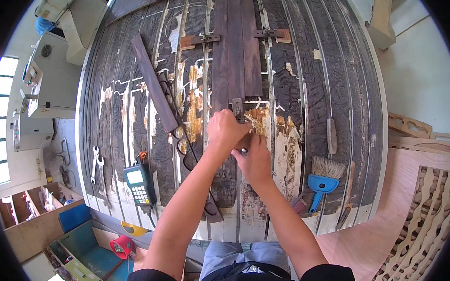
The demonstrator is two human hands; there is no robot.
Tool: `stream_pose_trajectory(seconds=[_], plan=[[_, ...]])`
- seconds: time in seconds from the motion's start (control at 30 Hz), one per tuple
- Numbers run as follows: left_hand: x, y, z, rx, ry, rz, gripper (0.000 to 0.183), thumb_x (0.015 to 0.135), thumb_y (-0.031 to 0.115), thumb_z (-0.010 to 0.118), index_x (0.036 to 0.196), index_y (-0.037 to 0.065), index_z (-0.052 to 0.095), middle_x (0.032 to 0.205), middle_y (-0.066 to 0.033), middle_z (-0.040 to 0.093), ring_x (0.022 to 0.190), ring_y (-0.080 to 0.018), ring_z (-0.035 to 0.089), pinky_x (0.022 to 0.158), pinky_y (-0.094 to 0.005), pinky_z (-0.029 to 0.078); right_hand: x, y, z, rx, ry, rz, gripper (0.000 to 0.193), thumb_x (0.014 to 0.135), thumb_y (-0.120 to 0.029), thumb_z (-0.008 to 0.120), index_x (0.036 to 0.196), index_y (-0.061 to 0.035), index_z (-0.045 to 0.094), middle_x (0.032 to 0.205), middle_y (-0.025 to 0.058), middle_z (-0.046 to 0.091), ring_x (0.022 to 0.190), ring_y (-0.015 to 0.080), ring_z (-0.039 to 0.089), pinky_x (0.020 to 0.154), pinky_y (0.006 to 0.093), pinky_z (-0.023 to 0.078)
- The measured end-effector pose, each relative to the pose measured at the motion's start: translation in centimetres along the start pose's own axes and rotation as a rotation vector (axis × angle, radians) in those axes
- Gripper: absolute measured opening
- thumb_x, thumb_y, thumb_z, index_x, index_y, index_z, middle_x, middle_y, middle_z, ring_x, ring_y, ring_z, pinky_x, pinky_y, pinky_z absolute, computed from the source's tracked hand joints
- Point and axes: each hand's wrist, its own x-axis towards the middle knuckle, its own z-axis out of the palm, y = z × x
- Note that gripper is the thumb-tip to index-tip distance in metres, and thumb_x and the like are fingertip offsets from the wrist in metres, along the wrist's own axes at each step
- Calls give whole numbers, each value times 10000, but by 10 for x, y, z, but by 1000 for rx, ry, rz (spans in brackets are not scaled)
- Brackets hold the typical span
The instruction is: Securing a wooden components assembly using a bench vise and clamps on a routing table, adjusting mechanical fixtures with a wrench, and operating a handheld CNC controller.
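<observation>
Three dark brown wooden boards (234, 54) lie side by side along the slotted machine bed. At their near end sits a dark slotted clamp plate (238, 108), its far tip against the middle board. My left hand (225, 132) is closed over the plate from the left, thumb toward its middle. From the near right, my right hand (256, 161) closes round the plate's near end, where a small shiny metal end shows by the thumb. The fingers hide most of the clamp. Two similar clamps, a left clamp (208, 38) and a right clamp (264, 33), rest across the boards' sides on reddish wood blocks.
Left of my arms are a loose dark board (154, 83), a dark strip with curved cutouts (183, 153), wrenches (97, 165) and a handheld keypad controller (138, 184). On the right lie a blue-handled brush (323, 182) and a rod with a grip (331, 136). Patterned wood panels (419, 222) stand beyond.
</observation>
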Motion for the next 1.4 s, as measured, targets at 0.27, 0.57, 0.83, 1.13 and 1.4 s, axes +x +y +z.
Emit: stream_pose_trajectory(seconds=[0.27,0.57,0.83,1.13,1.4], plan=[[5,-8,-2,0,7,36,558,621,459,805,737,-78,707,739,-253,690,726,-390,708,677,-446,579,18,-19,7,1,-31,97,599,712,-292,858,1098,-2,504,1050,194,581,844,423,660,688,475,551],[7,-28,-15,-19,46,241,493,674,349,843,879,-66,671,862,-269,690,838,-402,692,759,-465,551,8,-11,-12,-14,-104,133,666,747,-264,836,1215,7,448,1134,247,550,931,453,640,762,491,546],[13,-24,-4,38,100,440,357,772,237,772,970,-29,640,946,-234,667,908,-402,664,792,-473,536,2,0,-19,91,-137,186,609,772,-197,802,1222,27,458,1147,286,541,998,493,595,827,516,513],[14,-43,-17,-161,183,545,329,753,108,687,1053,-10,623,1076,-209,623,1038,-398,589,909,-462,488,10,16,-30,208,-156,196,428,803,-85,739,1149,60,532,1012,280,591,923,456,626,804,460,530],[76,-78,-18,-76,395,862,422,766,29,649,1187,8,626,1327,-165,577,1273,-372,504,1079,-468,410,81,27,-28,-77,75,-48,197,870,-102,674,1004,40,646,977,219,644,827,389,673,726,452,545]])
